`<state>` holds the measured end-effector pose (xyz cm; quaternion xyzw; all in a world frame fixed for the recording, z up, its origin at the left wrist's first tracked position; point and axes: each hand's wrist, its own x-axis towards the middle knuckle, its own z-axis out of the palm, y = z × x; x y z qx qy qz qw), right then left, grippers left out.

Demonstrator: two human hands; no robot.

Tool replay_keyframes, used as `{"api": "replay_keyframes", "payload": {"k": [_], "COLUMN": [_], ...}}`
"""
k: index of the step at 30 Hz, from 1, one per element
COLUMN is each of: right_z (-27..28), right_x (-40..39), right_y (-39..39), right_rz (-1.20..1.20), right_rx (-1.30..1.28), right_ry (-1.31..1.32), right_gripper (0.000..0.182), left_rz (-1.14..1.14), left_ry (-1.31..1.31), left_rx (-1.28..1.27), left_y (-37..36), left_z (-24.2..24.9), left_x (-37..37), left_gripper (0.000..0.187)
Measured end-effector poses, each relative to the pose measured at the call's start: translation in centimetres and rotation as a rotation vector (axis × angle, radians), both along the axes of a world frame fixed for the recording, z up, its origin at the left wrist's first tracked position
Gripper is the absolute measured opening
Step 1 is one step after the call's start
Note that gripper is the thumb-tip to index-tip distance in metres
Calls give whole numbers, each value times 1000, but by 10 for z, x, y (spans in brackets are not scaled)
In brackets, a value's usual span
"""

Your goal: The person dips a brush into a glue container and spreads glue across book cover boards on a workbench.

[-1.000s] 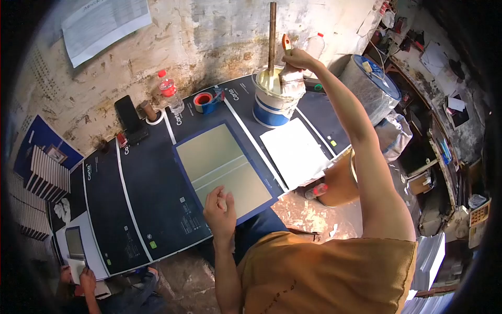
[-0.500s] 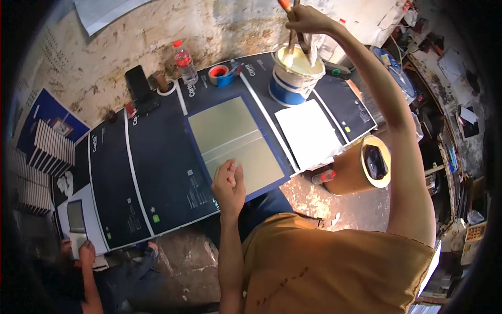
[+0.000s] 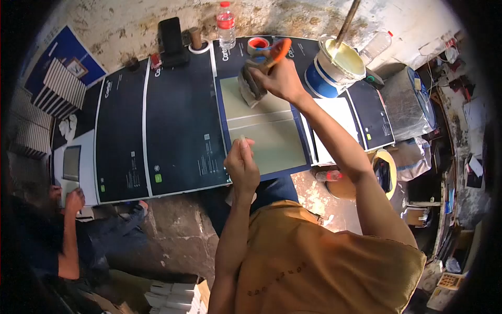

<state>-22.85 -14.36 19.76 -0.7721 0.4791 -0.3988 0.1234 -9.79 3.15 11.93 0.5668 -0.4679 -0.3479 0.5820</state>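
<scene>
My right hand (image 3: 280, 78) is wrapped round a wide brush (image 3: 252, 89) with an orange-tipped handle. Its bristles are over the upper part of a greenish-grey board (image 3: 277, 144), which has a pale strip across it and a blue border. Near the board's lower left edge, my left hand (image 3: 243, 163) is closed with thumb and fingers together; what is in it, if anything, is too small to tell. A white and blue bucket (image 3: 327, 78) of pale paste stands behind the board, with a wooden stick (image 3: 349, 20) in it. White sheets (image 3: 334, 123) lie right of the board.
A water bottle (image 3: 226, 29), a red and blue tape roll (image 3: 258, 44) and a black phone-like object (image 3: 172, 42) stand along the wall. Striped stacks (image 3: 61, 89) are at the left. A co-worker's hand (image 3: 75, 200) touches a small panel. A brown bin (image 3: 342, 189) stands below the table's right side.
The brush has come out of the bucket and over the board in my right hand. The stick stays in the bucket. The camera view has shifted.
</scene>
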Motion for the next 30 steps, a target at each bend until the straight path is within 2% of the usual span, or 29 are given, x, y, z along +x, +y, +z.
{"api": "replay_keyframes", "payload": {"k": [3, 5, 6, 7, 9, 11, 15, 16, 17, 18, 19, 21, 24, 25, 26, 29, 30], "right_z": [-39, -22, -40, -7, 13, 28, -10, -22, -27, -36, -54, -68, -33, -21, -15, -7, -14], "right_x": [-56, -95, -143, -137, -138, -115, -49, -33, -19, -19, -34, -90, -126, -123, -114, -50, -30], "right_y": [-17, -9, -23, 10, 37, 61, 87, 95, 104, 108, 110, 117, 133, 137, 141, 155, 160], "right_rz": [-118, -340, -364, -298, -135, -183, -277, -247, -293, -318, -341, -330, -447, -485, -460, -423, -385], "right_rx": [244, 126, 118, 170, 63, 46, 56, 124, 297, 328, 346, 338, 189, 115, 130, 194, 277], "right_ry": [-51, 39, -9, -283, -699, -763, -415, -414, -427, -286, -266, -323, -205, -207, -409, -522, -458], "right_gripper": [30, 27, 25, 28, 32, 32, 21, 20, 20, 21, 22, 23, 21, 20, 15, 17, 19], "left_rz": [-10, -4, -2, -2, -3, -3, 26, 31, 43, 52, 49, 42, 37, 51, 56, 68, 67], "left_ry": [-6, 44, 68, 108, 185, 204, 239, 242, 245, 231, 225, 211, 273, 289, 307, 334, 335], "left_rx": [-38, -73, -88, -105, -135, -130, -171, -146, -122, -127, -121, -119, -170, -158, -141, -121, -122], "left_y": [-2, -1, 0, 1, 2, 4, 2, 2, 1, 0, 2, 2, 2, 2, 1, 1, 1], "left_z": [-6, -11, -14, -17, -18, -18, -22, -20, -18, -17, -19, -22, -27, -27, -26, -30, -31], "left_x": [6, 8, 9, 9, 10, 11, 9, 9, 9, 9, 9, 12, 11, 11, 10, 5, 6], "left_gripper": [32, 34, 34, 35, 36, 42, 47, 47, 48, 51, 52, 55, 62, 65, 68, 77, 77]}}
